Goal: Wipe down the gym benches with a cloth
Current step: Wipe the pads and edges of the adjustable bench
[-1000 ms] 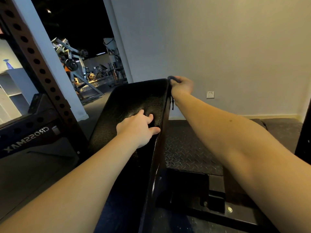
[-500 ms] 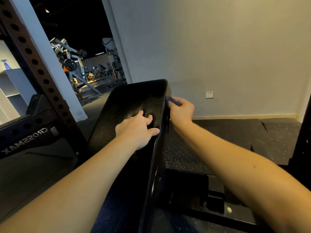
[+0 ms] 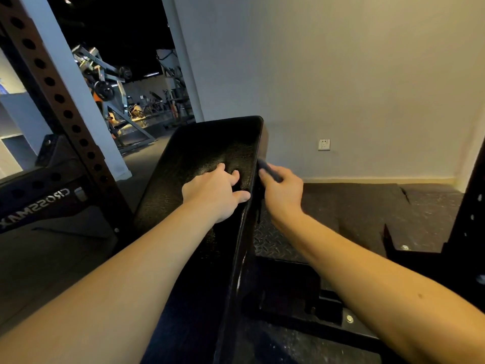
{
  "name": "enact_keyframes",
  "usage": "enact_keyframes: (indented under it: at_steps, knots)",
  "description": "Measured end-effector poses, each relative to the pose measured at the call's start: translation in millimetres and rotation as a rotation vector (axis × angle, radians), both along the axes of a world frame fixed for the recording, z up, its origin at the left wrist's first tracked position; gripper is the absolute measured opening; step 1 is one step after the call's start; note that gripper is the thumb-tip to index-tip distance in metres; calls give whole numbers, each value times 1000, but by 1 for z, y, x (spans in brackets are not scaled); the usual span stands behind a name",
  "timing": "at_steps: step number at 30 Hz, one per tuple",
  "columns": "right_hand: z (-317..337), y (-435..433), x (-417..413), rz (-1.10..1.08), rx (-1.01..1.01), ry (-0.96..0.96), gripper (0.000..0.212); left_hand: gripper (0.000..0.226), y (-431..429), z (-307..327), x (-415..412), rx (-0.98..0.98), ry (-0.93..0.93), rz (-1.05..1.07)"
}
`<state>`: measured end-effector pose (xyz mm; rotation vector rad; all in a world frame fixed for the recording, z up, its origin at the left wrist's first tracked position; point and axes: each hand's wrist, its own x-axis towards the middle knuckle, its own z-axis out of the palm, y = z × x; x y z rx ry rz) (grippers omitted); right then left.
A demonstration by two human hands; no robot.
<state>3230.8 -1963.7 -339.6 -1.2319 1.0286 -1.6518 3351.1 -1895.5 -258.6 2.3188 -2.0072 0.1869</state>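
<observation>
Black perforated rack upright [image 3: 56, 101] crowds the inclined bench pad [image 3: 194, 153] on its left. My left hand [image 3: 212, 193] braces the pad, fingers spread, holding nothing. My right hand [image 3: 283, 198] clamps the dark cloth [image 3: 270, 172] against the pad's right side edge. I judge edge-wiping is in hand. The next stroke follows that edge, with open room over the checker plate [image 3: 275, 245].

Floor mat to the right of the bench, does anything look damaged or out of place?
Yes. The dark rubber floor mat beside the bench has a jagged crack at its far right end, near the wall. What looks like a second split lies closer, by the black rack. Nothing else stands out.
</observation>
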Motion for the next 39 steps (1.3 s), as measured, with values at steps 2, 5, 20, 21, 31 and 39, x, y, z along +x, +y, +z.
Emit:
enact_keyframes:
  at_steps: [2, 5, 20, 21, 31, 39]
  knots:
    - [-13, 20, 0, 25, 15, -11, 15, 66, 1, 1, 0, -3, 14, -3]
    - [14, -10, 7, -17, 38, -131, 20, 67, 1, 1, 1, -2, 11, 5]
    - [-4, 31, -13, 21, 61, 148, 18, 66, 21, 3, -11, -42, 121, 40]
    - [9, 29, -15, 5, 68, 140, 24, 64, 25, 0, -10, -106, 169, 63]
    - [-4, 48, -8, 47, 93, 148, 30, 44, 46, -29, 5, -258, 285, 32]
    - [1, 21, 10, -97, 98, 18, 14, 51, 34, -39, 10, -271, 245, 14]
